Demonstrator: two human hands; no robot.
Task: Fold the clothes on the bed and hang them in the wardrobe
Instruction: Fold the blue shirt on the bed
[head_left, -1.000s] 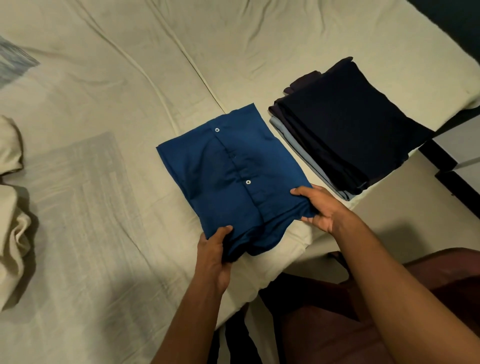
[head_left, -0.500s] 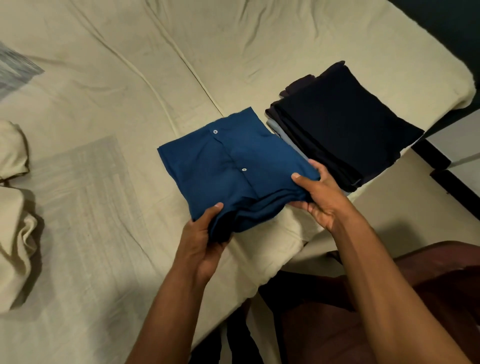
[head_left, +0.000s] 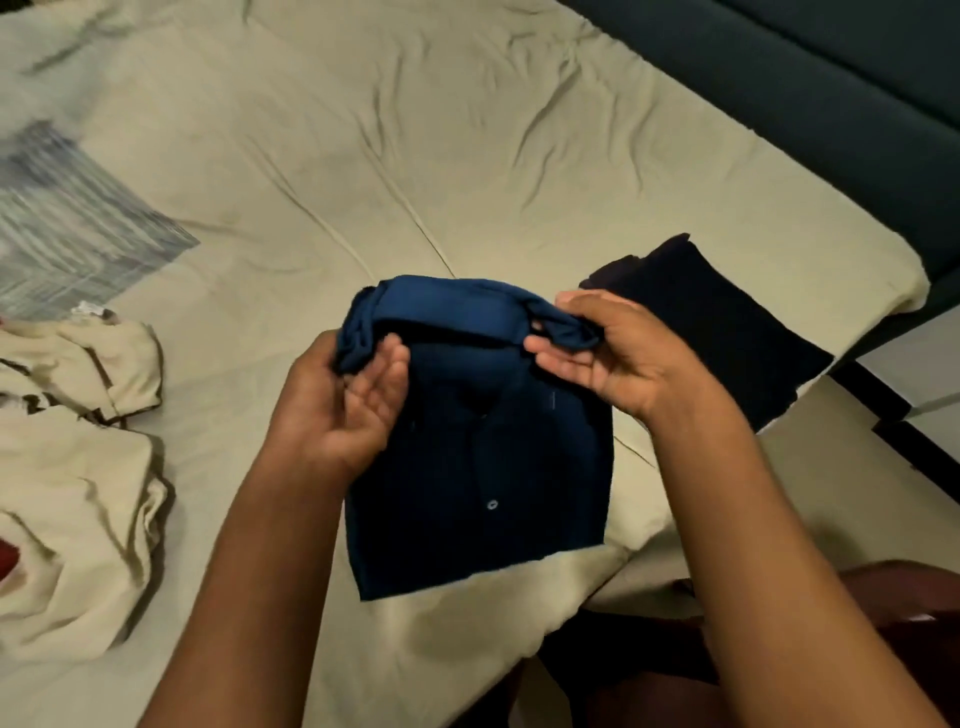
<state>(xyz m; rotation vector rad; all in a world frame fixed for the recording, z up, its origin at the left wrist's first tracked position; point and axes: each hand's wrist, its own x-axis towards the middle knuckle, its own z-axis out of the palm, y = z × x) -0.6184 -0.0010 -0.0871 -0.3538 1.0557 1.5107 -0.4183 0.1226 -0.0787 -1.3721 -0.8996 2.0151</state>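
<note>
left hand (head_left: 343, 410) fingers curled, gripping blue shirt (head_left: 483, 467) | right hand (head_left: 618, 353) fingers pinching it

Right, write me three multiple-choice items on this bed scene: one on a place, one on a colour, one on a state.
1. Where does the dark stack of folded clothes lie, from the person's side?
A. to the right of the held shirt, near the bed's corner
B. on the floor
C. at the bed's far left

2. What colour is the held buttoned shirt?
A. red
B. blue
C. white

3. How is the shirt right now?
A. spread flat on the bed
B. lifted, gripped at its top fold by both hands
C. hung on a hanger

Answers: 1 A, the stack sits past the right hand by the mattress corner. 2 B, the cloth is deep blue. 3 B, the left hand and right hand hold the top fold while the rest hangs.
</note>
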